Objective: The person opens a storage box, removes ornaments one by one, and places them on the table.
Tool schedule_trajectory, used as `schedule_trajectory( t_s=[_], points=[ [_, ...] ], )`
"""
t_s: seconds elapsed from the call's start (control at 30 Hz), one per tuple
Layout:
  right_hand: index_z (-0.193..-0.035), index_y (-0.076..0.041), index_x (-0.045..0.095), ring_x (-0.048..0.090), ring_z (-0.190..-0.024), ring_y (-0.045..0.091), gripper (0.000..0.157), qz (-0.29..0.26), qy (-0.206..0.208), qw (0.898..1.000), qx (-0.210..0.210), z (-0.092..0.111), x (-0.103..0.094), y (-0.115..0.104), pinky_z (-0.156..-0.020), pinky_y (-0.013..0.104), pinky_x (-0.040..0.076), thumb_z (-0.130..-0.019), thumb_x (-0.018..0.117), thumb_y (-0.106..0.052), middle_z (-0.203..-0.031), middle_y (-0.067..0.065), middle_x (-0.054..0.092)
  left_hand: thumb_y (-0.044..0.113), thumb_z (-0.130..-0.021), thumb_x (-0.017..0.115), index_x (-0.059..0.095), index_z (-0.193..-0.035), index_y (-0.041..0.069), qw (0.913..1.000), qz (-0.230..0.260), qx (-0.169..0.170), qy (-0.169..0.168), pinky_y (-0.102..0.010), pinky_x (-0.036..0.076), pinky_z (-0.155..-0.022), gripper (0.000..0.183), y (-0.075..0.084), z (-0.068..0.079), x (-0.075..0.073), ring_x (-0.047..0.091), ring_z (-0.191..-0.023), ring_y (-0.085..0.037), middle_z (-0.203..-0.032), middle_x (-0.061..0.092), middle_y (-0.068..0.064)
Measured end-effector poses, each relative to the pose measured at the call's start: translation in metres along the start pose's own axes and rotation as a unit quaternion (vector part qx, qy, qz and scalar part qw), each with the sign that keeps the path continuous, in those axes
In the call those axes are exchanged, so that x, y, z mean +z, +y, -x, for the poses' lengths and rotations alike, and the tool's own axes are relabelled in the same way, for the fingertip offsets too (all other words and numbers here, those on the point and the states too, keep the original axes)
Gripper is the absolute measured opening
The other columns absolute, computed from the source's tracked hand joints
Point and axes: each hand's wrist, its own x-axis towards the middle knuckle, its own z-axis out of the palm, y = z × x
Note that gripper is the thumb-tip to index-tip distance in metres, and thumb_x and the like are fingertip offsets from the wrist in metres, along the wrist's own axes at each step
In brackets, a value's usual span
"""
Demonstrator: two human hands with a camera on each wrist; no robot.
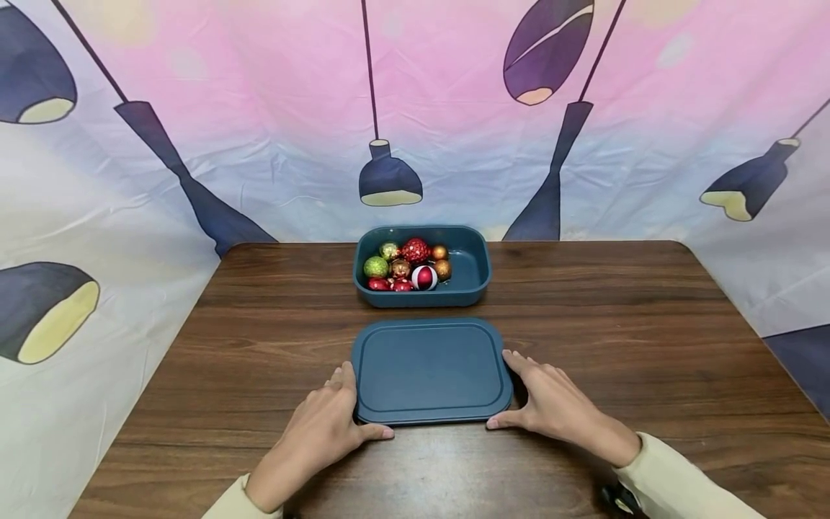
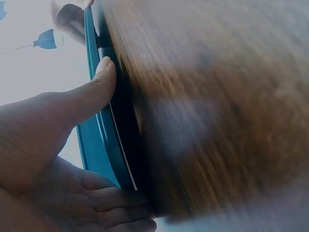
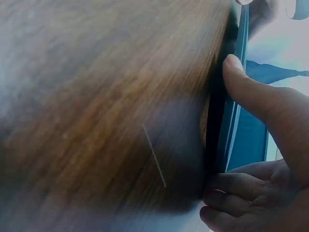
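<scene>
A flat dark-blue lid (image 1: 433, 369) with rounded corners lies near the middle of the wooden table. My left hand (image 1: 322, 425) is at its left side, fingers along that side and thumb by the near edge. My right hand (image 1: 559, 404) mirrors this at the right side. In the left wrist view, the left thumb (image 2: 89, 96) lies beside the lid's teal edge (image 2: 91, 145). The right wrist view has the right thumb (image 3: 256, 94) by the lid's rim (image 3: 234, 125). The fingers of both hands are fairly straight, and the far fingertips are partly hidden.
Behind the lid stands a blue open box (image 1: 421, 297) holding several baubles, among them a shiny red bauble (image 1: 416, 250) and a green bauble (image 1: 376, 267). A patterned cloth (image 1: 311, 144) hangs along the table's (image 1: 616, 310) far edge. A small black object (image 1: 619, 499) is beside the right sleeve.
</scene>
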Motion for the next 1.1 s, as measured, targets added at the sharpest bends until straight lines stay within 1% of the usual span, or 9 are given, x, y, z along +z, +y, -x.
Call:
schedule_trajectory(
  t_s=[0.23,0.37,0.5,0.6,0.77,0.83,0.93,1.0,1.1],
  points=[
    [-0.141,0.01,0.053,0.056,-0.123,0.052,0.111,0.008,0.0,1.0,-0.009,-0.001,0.0,-0.002,-0.097,0.064,0.05,-0.065,0.088,-0.063,-0.139,0.031,0.055,0.063,-0.07,0.085,0.032,-0.148,-0.02,0.9997,-0.024,0.001,0.0,-0.062,0.055,-0.09,0.126,0.001,0.0,0.001,0.054,-0.123,-0.055,-0.142,0.043,-0.043],
    [-0.14,0.011,0.053,0.056,-0.123,0.051,0.109,0.009,0.001,1.0,-0.017,-0.002,-0.001,-0.003,-0.096,0.064,0.051,-0.065,0.09,-0.059,-0.138,0.032,0.055,0.061,-0.069,0.087,0.034,-0.147,-0.02,0.9995,-0.027,0.007,0.011,-0.061,0.057,-0.085,0.124,0.001,0.0,0.001,0.057,-0.118,-0.055,-0.14,0.046,-0.042],
    [-0.14,0.012,0.053,0.057,-0.124,0.049,0.105,0.014,0.004,1.0,-0.027,-0.003,-0.002,-0.002,-0.096,0.064,0.051,-0.065,0.093,-0.051,-0.136,0.034,0.055,0.06,-0.067,0.088,0.036,-0.146,-0.02,0.9993,-0.027,0.016,0.018,-0.061,0.058,-0.08,0.123,0.001,-0.001,0.0,0.059,-0.113,-0.056,-0.139,0.047,-0.042],
    [-0.139,0.012,0.054,0.057,-0.124,0.046,0.102,0.015,0.002,0.999,-0.031,-0.003,-0.003,-0.001,-0.096,0.062,0.052,-0.065,0.094,-0.047,-0.135,0.034,0.056,0.058,-0.068,0.088,0.036,-0.146,-0.02,0.9993,-0.027,0.021,0.011,-0.061,0.057,-0.083,0.122,0.0,-0.002,-0.002,0.057,-0.118,-0.054,-0.141,0.046,-0.041],
    [-0.139,0.012,0.053,0.057,-0.125,0.045,0.101,0.008,-0.01,1.0,-0.027,-0.004,-0.005,-0.003,-0.096,0.06,0.052,-0.065,0.094,-0.044,-0.135,0.035,0.056,0.056,-0.074,0.086,0.037,-0.147,-0.018,0.9994,-0.021,0.024,-0.012,-0.061,0.052,-0.096,0.115,-0.001,-0.001,-0.005,0.048,-0.132,-0.049,-0.147,0.042,-0.038],
    [-0.14,0.013,0.052,0.056,-0.125,0.046,0.101,0.005,-0.02,1.0,-0.024,-0.005,-0.008,-0.004,-0.096,0.06,0.052,-0.067,0.094,-0.043,-0.135,0.036,0.055,0.057,-0.08,0.082,0.038,-0.148,-0.016,0.9994,-0.011,0.021,-0.025,-0.062,0.048,-0.101,0.109,-0.001,-0.003,-0.007,0.044,-0.136,-0.048,-0.149,0.041,-0.036],
    [-0.14,0.013,0.052,0.054,-0.127,0.046,0.097,0.0,-0.042,0.999,-0.015,-0.006,-0.014,-0.005,-0.098,0.061,0.05,-0.07,0.093,-0.041,-0.138,0.035,0.053,0.06,-0.087,0.073,0.041,-0.149,-0.01,0.9992,0.012,0.017,-0.034,-0.066,0.044,-0.104,0.099,-0.001,-0.006,-0.013,0.044,-0.136,-0.048,-0.15,0.04,-0.035],
    [-0.14,0.012,0.053,0.053,-0.128,0.045,0.092,-0.004,-0.054,0.998,-0.011,-0.008,-0.019,-0.005,-0.099,0.062,0.05,-0.073,0.092,-0.038,-0.139,0.034,0.053,0.057,-0.092,0.069,0.044,-0.149,-0.008,0.9988,0.034,0.023,-0.028,-0.068,0.04,-0.106,0.089,-0.003,-0.008,-0.018,0.044,-0.137,-0.047,-0.151,0.041,-0.033],
    [-0.137,0.012,0.056,0.055,-0.127,0.044,0.081,-0.016,-0.057,0.998,-0.014,-0.013,-0.028,-0.004,-0.098,0.06,0.052,-0.08,0.088,-0.035,-0.138,0.031,0.055,0.046,-0.098,0.067,0.052,-0.146,-0.001,0.9967,0.068,0.043,0.009,-0.069,0.04,-0.106,0.069,-0.007,-0.013,-0.028,0.05,-0.133,-0.044,-0.147,0.049,-0.027]
  ],
)
